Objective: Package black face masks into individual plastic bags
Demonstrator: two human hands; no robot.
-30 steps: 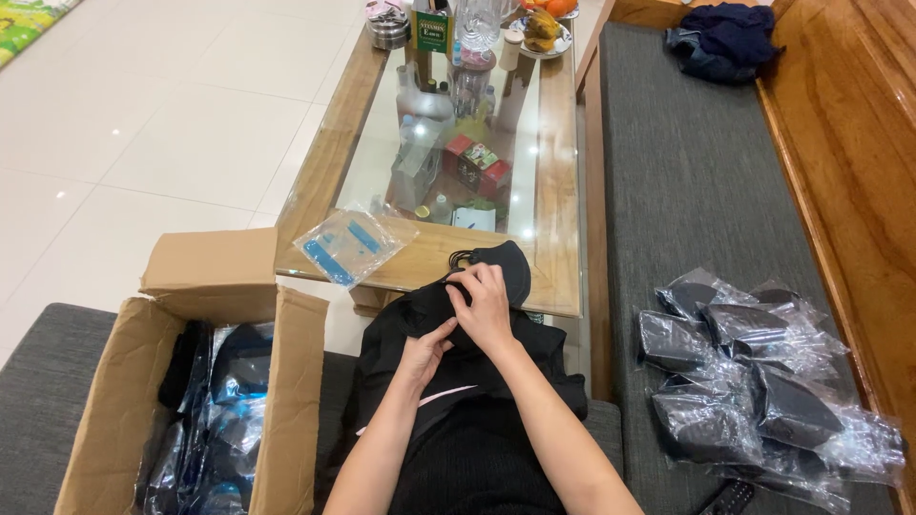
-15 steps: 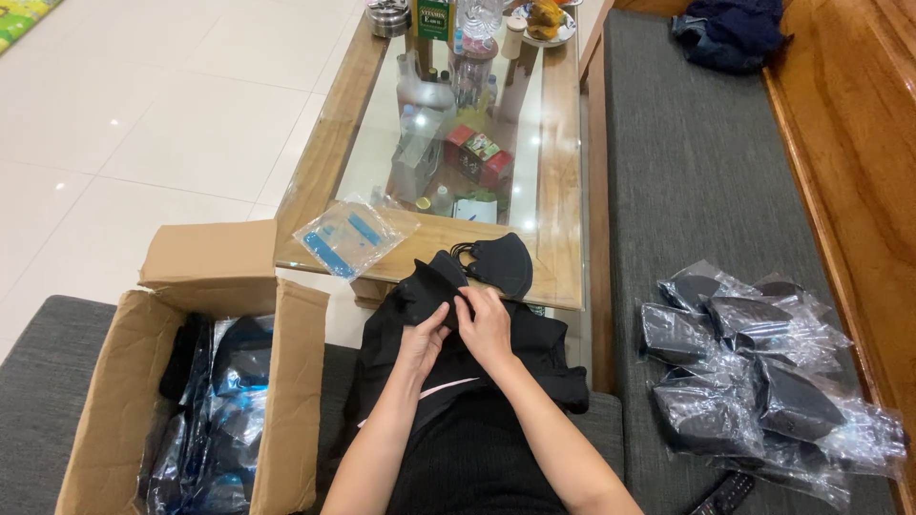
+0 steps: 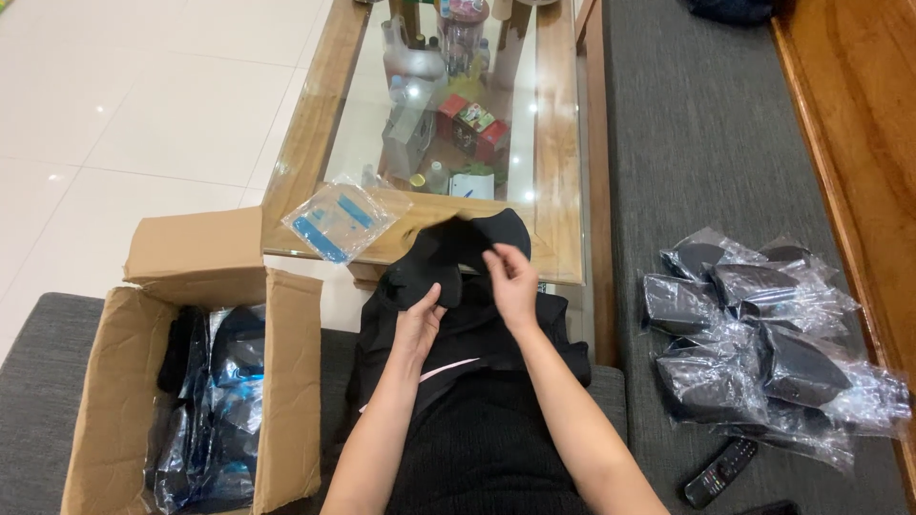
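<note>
Grey sofa, lap | black cloth piece [image 3: 458,253] pinched between left hand [image 3: 418,319] and right hand [image 3: 510,281], above both

Box [image 3: 191,381] left, bagged pile [image 3: 763,353] right

You have two hands in view, the left hand [image 3: 417,324] and the right hand [image 3: 512,282], and between them one black cloth piece [image 3: 448,256]. One open cardboard box [image 3: 114,381] sits to your left, its wrapped contents too jumbled to count. One flat clear packet with blue print [image 3: 342,219] lies on the one glass-topped table [image 3: 553,143]. To your right, about seven bagged black pieces [image 3: 754,334] are piled, and one remote control [image 3: 718,471] lies below them.
</note>
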